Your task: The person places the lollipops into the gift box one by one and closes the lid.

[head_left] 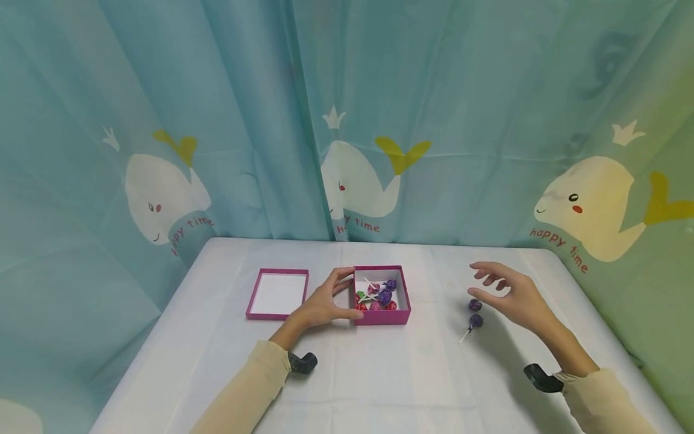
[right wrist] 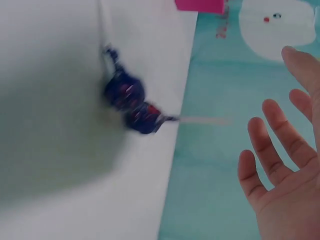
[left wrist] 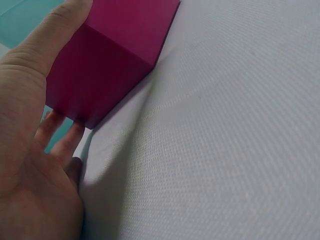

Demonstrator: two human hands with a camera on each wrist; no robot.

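- As the magenta box (head_left: 381, 317) stands mid-desk (head_left: 423, 374), the left hand (head_left: 321, 305) grips its left end, thumb at the front wall, fingers toward the back; presumably this steadies it.
- Wrapped lollipops (head_left: 385, 297) lie inside, sticks crossing; the open top leaves them accessible.
- Two loose lollipops (head_left: 476, 321) lie on the desk, well apart from the box on its right, sticks pointing different ways.
- Raised near these, the right hand (head_left: 517, 298) holds nothing, fingers parted and slightly bent; its gap looks ample for a lollipop.
- A lid (head_left: 279, 295) rests left of the box, white inside upward, apparently set aside for access.
- A whale-print curtain (head_left: 244, 120) hangs behind.
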